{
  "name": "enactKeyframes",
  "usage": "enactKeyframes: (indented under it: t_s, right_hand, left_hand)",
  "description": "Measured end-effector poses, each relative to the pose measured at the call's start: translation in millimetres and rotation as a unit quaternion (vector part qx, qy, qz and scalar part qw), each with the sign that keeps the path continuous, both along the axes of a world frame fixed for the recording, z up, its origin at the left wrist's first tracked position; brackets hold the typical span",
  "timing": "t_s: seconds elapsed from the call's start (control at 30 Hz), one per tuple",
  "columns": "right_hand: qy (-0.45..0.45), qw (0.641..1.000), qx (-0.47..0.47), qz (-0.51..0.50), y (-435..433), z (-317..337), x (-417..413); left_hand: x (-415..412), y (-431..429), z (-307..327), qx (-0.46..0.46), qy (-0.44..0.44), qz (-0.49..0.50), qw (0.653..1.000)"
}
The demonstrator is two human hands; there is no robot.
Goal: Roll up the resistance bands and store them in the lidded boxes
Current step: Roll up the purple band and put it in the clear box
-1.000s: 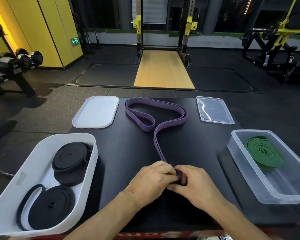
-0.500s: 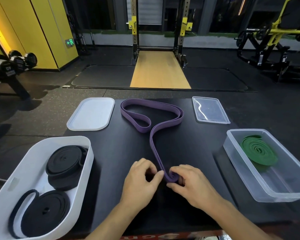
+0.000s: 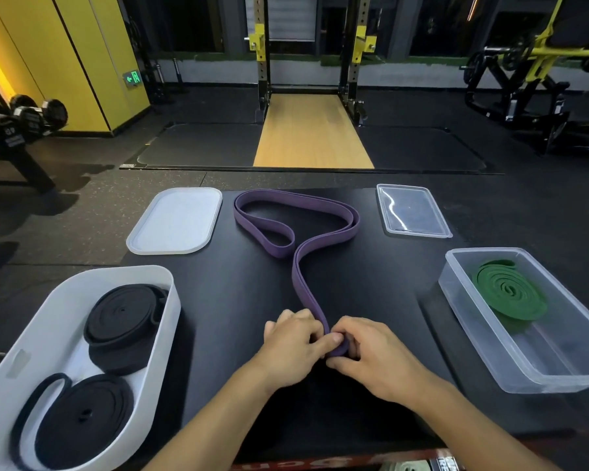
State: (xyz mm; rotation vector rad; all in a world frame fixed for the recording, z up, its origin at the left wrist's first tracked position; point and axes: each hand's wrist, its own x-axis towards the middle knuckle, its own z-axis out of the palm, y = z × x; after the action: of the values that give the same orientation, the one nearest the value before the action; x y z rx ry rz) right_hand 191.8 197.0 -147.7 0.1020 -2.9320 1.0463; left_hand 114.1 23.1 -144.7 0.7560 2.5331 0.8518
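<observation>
**A:** What's the layout in front of you?

**B:** Your black table fills the near view. At your near left sits the white box with two rolled black bands inside, one farther from you and one nearer, its tail curling loose. At your near right is the clear box, holding a rolled green band at its far end. Both boxes are uncovered: the white lid lies flat at the far left and the clear lid at the far right.

**A:** And the band you're working on?

**B:** The purple band lies on the table between the lids, looping at the far edge and running straight back to your hands. Its near end is curled into a small coil.

**A:** How are your hands set?

**B:** Your left hand pinches the band just where it enters the coil, thumb pressed on top. Your right hand has its fingers curled round the coil, gripping it. The two hands touch.
</observation>
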Motion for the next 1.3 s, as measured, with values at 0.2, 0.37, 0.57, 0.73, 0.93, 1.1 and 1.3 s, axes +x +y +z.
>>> enactKeyframes:
  t_s: [0.2, 0.37, 0.57, 0.73, 0.93, 1.1, 1.3]
  right_hand:
    - [-0.03, 0.997, -0.019, -0.072, -10, 6, 6]
    - [-0.016, 0.989, 0.061, -0.136, -16, 7, 4]
    - [-0.007, 0.996, 0.09, -0.022, -2, 7, -7]
    - [-0.011, 0.992, 0.091, 0.083, 11, 12, -19]
    - [-0.016, 0.988, 0.06, 0.14, 25, 12, -19]
    - [-0.025, 0.986, 0.062, 0.154, 22, 15, -21]
    - [-0.015, 0.998, 0.06, 0.027, 12, 11, -3]
  left_hand:
    - [-3, 10, 2, 0.023, -0.022, 0.066, 0.997]
    - [-2, 14, 4, 0.009, -0.014, 0.082, 0.996]
    - [-8, 3, -2, 0.085, -0.074, 0.075, 0.991]
    - [-21, -10, 2, 0.085, -0.1, 0.006, 0.991]
    - [-19, -6, 10, 0.081, -0.127, 0.0, 0.989]
    - [-18, -6, 11, 0.06, -0.132, -0.002, 0.989]
    - [-19, 1, 15, 0.038, -0.125, 0.02, 0.991]
